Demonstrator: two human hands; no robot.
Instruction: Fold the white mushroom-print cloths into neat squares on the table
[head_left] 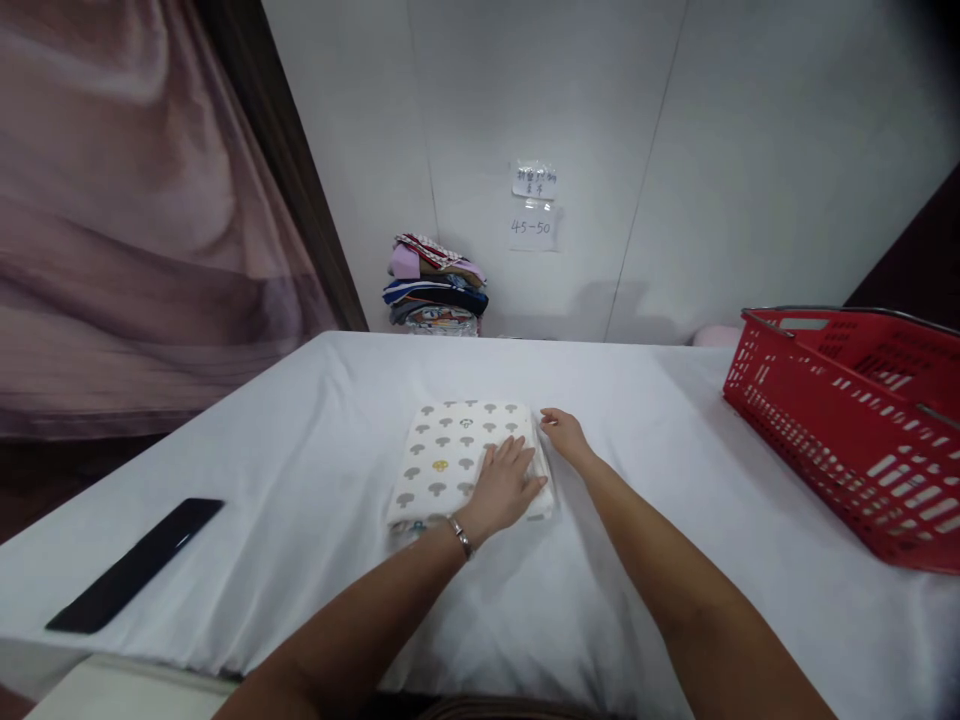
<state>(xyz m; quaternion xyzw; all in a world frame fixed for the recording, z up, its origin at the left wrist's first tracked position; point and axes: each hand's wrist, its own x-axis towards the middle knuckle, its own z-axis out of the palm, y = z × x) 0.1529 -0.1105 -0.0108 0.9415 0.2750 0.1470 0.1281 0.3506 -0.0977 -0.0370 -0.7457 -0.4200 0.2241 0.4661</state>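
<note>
A white cloth with grey mushroom prints and one yellow one [442, 440] lies folded into a flat, roughly square bundle on the white-covered table [300, 460]. My left hand [504, 487], with a silver bracelet at its wrist, rests palm down on the bundle's right part, fingers spread. Just beyond the bundle's upper right corner is my right hand [564, 432], its fingers loosely curled and pointing left; whether the fingertips touch the cloth edge is too small to tell.
A red plastic basket [847, 430] stands at the table's right. The flat black object [139, 565] lies at the left. Folded clothes [435, 290] are piled beyond the far edge, before a wall with paper labels [534, 228]. A pinkish curtain [135, 220] hangs at left.
</note>
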